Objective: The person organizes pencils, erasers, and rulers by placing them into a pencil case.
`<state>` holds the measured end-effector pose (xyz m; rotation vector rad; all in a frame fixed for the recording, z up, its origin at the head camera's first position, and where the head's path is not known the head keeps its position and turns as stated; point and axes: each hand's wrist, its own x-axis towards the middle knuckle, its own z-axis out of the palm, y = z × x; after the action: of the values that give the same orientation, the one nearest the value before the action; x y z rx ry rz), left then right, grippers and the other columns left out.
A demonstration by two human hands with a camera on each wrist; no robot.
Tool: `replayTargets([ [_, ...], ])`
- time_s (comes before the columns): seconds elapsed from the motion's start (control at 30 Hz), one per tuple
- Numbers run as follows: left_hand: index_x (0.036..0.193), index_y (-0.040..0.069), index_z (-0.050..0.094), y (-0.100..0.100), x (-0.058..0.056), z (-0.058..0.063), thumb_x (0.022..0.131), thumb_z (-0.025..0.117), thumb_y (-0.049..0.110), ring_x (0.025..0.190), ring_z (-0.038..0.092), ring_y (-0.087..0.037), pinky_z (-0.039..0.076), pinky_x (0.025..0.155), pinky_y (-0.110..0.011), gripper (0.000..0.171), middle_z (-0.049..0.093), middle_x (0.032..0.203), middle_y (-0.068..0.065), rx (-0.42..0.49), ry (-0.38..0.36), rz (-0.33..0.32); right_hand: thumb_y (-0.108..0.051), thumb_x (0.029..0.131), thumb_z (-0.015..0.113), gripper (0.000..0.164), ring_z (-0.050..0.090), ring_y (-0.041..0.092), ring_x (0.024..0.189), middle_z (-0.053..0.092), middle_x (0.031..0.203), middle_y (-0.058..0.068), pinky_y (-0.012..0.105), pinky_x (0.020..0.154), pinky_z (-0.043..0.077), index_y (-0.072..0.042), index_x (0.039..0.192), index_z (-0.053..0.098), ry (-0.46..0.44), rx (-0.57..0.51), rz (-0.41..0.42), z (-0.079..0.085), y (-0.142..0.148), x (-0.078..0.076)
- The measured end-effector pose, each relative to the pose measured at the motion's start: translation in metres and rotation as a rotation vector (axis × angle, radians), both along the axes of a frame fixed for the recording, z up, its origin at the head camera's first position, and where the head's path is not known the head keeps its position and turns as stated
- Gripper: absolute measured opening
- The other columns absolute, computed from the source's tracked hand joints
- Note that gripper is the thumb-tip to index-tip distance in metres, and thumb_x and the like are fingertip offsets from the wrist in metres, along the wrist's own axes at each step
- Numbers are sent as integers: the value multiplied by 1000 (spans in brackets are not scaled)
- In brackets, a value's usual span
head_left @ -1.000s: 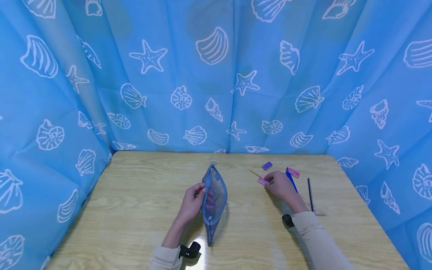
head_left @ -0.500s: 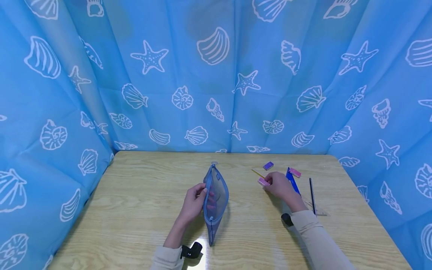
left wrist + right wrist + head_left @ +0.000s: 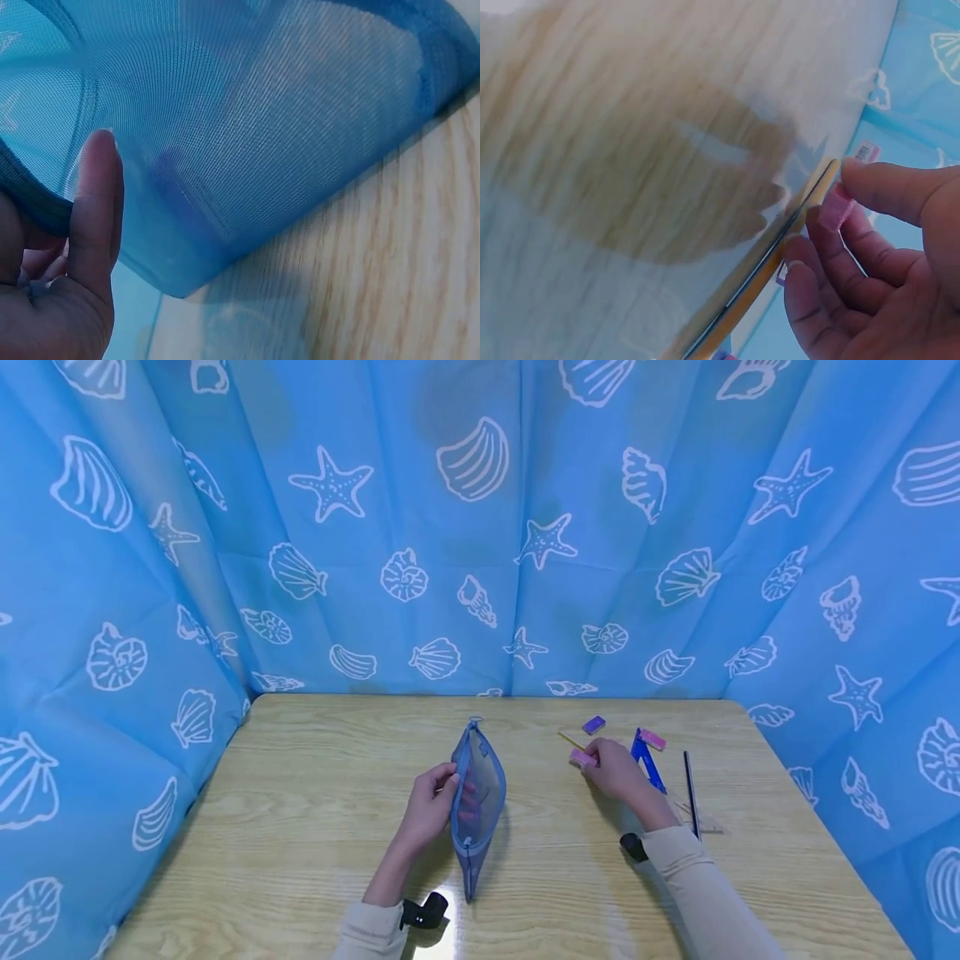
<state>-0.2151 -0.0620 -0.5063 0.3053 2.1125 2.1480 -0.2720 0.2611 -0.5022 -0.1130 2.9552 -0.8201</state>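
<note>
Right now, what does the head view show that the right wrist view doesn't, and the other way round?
Only the head view shows the left hand gripping the blue mesh pouch, and the thin black stick.

Only the right wrist view shows the barcode-like marking by the thumb.

Both show the right hand pinching a pink eraser, the yellow pencil, the wooden table and the shell-print curtain.
</note>
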Motion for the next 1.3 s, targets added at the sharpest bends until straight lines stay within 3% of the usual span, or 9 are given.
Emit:
replayTargets([
  [0.33,119,-12,60,0,0,1,108,42,2,78,72,-20,67,69,-38,25,68,102,-29,1,22,-5,-6,96,64,26,54,21,79,60,92,13,27,63,48,7,118,60,2,-196,-11,10,-5,7],
  [0.6,120,-12,60,0,2,0,108,42,3,79,71,-20,67,70,-37,26,67,103,-29,0,3,0,-6,94,68,25,57,19,82,64,93,13,22,60,48,6,115,64,83,-343,78,14,-9,17],
  [0.77,119,-12,59,1,2,0,108,41,4,78,72,-22,67,68,-37,26,67,102,-28,-7,-3,-2,-6,95,68,23,58,20,85,65,95,11,22,60,50,3,116,65,103,-385,106,18,-13,24],
  [1.07,120,-9,61,1,2,2,109,43,5,77,74,-31,67,68,-37,26,68,102,-27,-4,3,10,-7,95,69,20,60,20,88,65,98,10,23,73,56,-1,114,67,127,-436,169,27,-26,34],
  [1.3,123,-10,60,1,2,4,109,43,5,77,74,-32,67,69,-37,27,67,103,-27,2,-5,-1,-7,95,70,20,62,19,90,68,103,9,30,79,58,-3,114,69,151,-467,236,36,-38,41],
])
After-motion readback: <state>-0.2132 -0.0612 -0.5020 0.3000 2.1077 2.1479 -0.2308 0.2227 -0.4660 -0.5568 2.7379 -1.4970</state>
